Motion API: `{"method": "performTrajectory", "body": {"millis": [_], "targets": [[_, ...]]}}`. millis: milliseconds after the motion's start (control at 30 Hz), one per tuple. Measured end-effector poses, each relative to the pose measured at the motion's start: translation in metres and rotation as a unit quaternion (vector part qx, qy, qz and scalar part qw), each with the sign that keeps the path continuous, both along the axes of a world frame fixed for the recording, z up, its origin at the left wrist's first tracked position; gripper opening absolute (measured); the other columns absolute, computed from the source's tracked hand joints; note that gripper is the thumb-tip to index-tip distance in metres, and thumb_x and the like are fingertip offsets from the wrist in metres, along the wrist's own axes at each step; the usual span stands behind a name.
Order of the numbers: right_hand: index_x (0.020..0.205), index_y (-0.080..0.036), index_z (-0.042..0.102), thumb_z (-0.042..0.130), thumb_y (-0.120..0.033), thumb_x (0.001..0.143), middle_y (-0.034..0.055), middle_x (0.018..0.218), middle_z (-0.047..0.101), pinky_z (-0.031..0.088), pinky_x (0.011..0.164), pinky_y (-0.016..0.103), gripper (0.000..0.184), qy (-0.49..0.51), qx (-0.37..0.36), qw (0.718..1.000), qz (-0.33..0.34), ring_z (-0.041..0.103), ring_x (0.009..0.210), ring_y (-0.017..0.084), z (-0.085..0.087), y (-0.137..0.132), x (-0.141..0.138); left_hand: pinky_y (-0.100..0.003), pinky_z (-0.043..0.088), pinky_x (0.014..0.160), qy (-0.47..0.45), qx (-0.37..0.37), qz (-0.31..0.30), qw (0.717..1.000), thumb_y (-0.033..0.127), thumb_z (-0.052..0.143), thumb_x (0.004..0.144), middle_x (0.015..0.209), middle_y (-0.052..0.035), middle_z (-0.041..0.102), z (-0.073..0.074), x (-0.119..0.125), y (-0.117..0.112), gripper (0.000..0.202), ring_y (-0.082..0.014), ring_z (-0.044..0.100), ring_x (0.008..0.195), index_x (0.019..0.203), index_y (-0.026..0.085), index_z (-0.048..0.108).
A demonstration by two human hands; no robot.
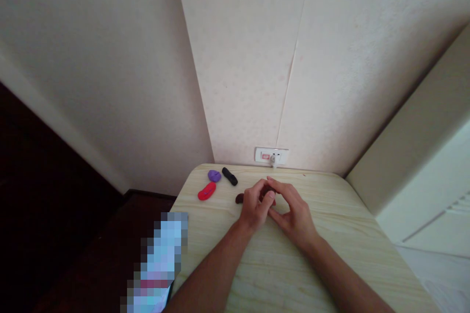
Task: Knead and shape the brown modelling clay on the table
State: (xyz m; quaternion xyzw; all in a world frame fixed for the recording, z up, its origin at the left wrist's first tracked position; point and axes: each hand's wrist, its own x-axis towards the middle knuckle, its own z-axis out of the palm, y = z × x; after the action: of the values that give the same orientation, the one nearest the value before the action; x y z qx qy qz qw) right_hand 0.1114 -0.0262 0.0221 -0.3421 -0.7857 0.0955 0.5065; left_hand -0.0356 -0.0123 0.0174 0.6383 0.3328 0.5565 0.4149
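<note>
Over the table, my left hand (256,205) and my right hand (295,212) meet around a dark brown lump of modelling clay (270,190). The fingers of both hands are curled in on it and hide much of its shape. A small bit of red shows at its lower right edge, near my left thumb. Just left of my left hand lies a brown piece of clay (239,198), partly covered by that hand. Farther left are a purple clay lump (214,176), a red clay piece (207,191) and a black clay roll (229,176).
The pale wood-grain table (341,225) has rounded far corners and stands against the wall. A wall socket (271,156) with a plug sits just above its far edge. At the left edge is a blurred-out screen (157,264). A white cabinet (422,156) stands right.
</note>
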Motion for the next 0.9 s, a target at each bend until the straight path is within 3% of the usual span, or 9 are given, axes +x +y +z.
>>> {"method": "performTrajectory", "body": {"millis": [167,400,533,700,800,900], "targets": [[0.148,-0.033,0.054,0.073,-0.022,0.091,0.0118,0.148,0.059,0.056,0.106,0.049,0.061,-0.014,0.006,1.000,-0.008,0.060,0.132,0.030,-0.004,0.001,0.001,-0.025,0.043,0.055,0.003,-0.017,0.017,1.000,0.050,0.055,0.099,0.066,-0.0006,0.062,0.003,0.001,-0.003,0.035,-0.0143,0.057,0.058,0.095,0.016,0.062],[0.157,-0.030,0.041,0.066,-0.016,0.092,0.0141,0.146,0.055,0.056,0.108,0.051,0.072,-0.002,-0.029,1.000,-0.006,0.059,0.132,0.029,-0.008,0.001,-0.003,-0.029,0.048,0.066,0.056,0.014,0.100,0.993,0.041,0.047,0.104,0.076,-0.0014,0.064,0.007,0.003,-0.003,0.026,-0.0165,0.061,0.066,0.103,0.019,0.062],[0.158,-0.029,0.040,0.063,-0.013,0.090,0.0144,0.153,0.050,0.051,0.114,0.054,0.074,-0.019,-0.030,0.999,0.001,0.052,0.141,0.031,-0.009,0.001,-0.002,-0.035,0.051,0.082,0.097,0.064,0.106,0.988,0.033,0.047,0.102,0.098,-0.0075,0.068,0.007,0.005,-0.003,0.019,-0.0215,0.065,0.089,0.109,0.019,0.058],[0.158,-0.028,0.040,0.061,-0.013,0.091,0.0137,0.154,0.050,0.049,0.116,0.053,0.072,-0.023,-0.027,0.999,0.003,0.050,0.143,0.029,-0.007,-0.001,-0.002,-0.034,0.050,0.082,0.099,0.051,0.091,0.990,0.028,0.047,0.099,0.100,-0.0074,0.068,0.010,0.005,-0.003,0.019,-0.0211,0.065,0.090,0.114,0.018,0.054],[0.156,-0.027,0.042,0.059,-0.015,0.093,0.0139,0.149,0.053,0.051,0.113,0.051,0.066,-0.005,-0.027,1.000,-0.001,0.053,0.138,0.028,-0.005,-0.003,-0.004,-0.031,0.046,0.074,0.112,0.062,0.077,0.989,0.033,0.048,0.099,0.088,-0.0046,0.066,0.013,0.003,-0.005,0.018,-0.0190,0.062,0.080,0.099,0.019,0.058],[0.153,-0.026,0.044,0.059,-0.018,0.094,0.0139,0.140,0.057,0.059,0.098,0.045,0.061,0.021,-0.032,0.999,-0.001,0.060,0.123,0.027,-0.002,-0.006,-0.004,-0.029,0.039,0.063,0.136,0.064,0.091,0.984,0.041,0.045,0.102,0.065,-0.0008,0.059,0.013,0.001,-0.006,0.038,-0.0155,0.056,0.063,0.072,0.020,0.054]]}}
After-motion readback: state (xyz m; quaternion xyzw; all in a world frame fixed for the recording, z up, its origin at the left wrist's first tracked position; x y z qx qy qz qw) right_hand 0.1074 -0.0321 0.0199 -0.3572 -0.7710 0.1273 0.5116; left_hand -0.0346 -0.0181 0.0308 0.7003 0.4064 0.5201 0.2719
